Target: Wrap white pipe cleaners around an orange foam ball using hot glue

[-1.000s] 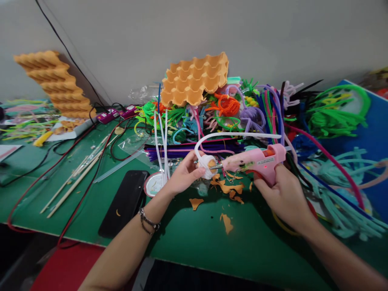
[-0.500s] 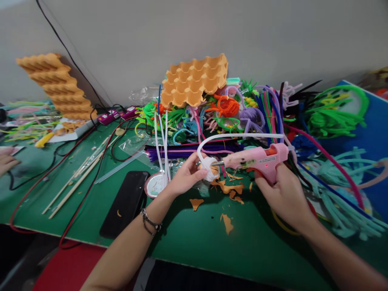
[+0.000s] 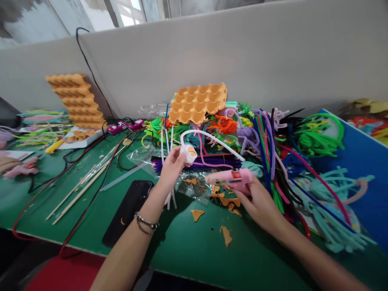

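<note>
My left hand (image 3: 172, 163) pinches a small orange egg-carton cup (image 3: 191, 152) wound with white pipe cleaner. The loose end of that white pipe cleaner (image 3: 212, 136) arches away to the right. In my right hand (image 3: 257, 202) is a pink hot glue gun (image 3: 233, 178), its fingers closed round the handle and a small red light showing. The gun's nozzle points left, below and apart from the wrapped cup. Torn orange carton scraps (image 3: 197, 215) lie on the green table beneath both hands.
Orange egg cartons (image 3: 198, 103) rest at the back among pipe cleaner bundles (image 3: 248, 137). A black phone (image 3: 129, 212), wooden sticks (image 3: 85, 188) and cables lie left. At far left another person's hand (image 3: 10, 165) is beside a pink glue gun (image 3: 24, 169). A blue board (image 3: 363, 178) stands right.
The glue gun's nozzle has come away from the wrapped cup and the gun has dropped lower. My left hand has lifted the cup up and left. The camera view has tilted upward.
</note>
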Available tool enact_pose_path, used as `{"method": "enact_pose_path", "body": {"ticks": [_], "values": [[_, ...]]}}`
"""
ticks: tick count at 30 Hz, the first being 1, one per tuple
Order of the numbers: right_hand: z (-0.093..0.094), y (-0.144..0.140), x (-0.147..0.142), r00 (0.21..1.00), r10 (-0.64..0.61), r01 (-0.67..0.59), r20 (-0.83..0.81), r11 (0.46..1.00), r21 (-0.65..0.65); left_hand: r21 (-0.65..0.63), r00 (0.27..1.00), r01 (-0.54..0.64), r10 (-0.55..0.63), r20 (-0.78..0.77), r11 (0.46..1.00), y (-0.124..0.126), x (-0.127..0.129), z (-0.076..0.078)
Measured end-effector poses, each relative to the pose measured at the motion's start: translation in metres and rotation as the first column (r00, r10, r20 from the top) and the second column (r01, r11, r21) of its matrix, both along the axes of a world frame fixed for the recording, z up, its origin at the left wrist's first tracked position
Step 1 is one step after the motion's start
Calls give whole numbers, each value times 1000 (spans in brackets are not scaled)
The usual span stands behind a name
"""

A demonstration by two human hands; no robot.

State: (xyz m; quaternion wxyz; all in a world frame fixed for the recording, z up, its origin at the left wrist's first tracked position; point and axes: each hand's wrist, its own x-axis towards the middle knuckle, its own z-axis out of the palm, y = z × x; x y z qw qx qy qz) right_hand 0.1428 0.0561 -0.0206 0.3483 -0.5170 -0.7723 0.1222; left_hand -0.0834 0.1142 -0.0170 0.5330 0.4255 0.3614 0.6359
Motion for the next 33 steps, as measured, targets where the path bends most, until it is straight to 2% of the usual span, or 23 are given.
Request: {"method": "enact_pose_path", "body": {"ticks": [3, 10, 12, 15, 18, 21, 23, 26, 31, 33], "values": [[-6, 4, -12, 993, 108, -105, 42, 993, -58, 39, 1000, -17, 17, 3, 999, 5, -6, 14], [-17, 18, -20, 980, 163, -146, 112, 979, -144, 240, 996, -34, 54, -77, 970, 16, -13, 51], [-17, 19, -19, 978, 167, -148, 124, 978, -147, 305, 989, -2, 47, -139, 952, 14, -11, 63], [-10, 19, -16, 973, 182, -163, 141, 977, -136, 312, 971, 87, -9, -241, 946, 10, -8, 80], [3, 19, -10, 963, 220, -202, 157, 972, -123, 287, 949, 123, -27, -315, 950, 7, -5, 88], [23, 18, 2, 956, 235, -218, 177, 970, -107, 276, 949, 73, 19, -316, 958, 7, -2, 88], [39, 17, 9, 962, 197, -184, 191, 980, -82, 261, 953, 46, 36, -301, 964, 9, 2, 87], [67, 13, 14, 981, 92, -91, 173, 996, -18, 215, 950, 69, 1, -311, 974, 11, 10, 85], [108, -2, -8, 985, 162, -158, -55, 985, 65, 155, 936, 112, -52, -348, 982, 16, 18, 80], [119, -10, -23, 961, 263, -249, -89, 958, 145, 153, 938, 121, -62, -342, 981, 16, 17, 80]]}}
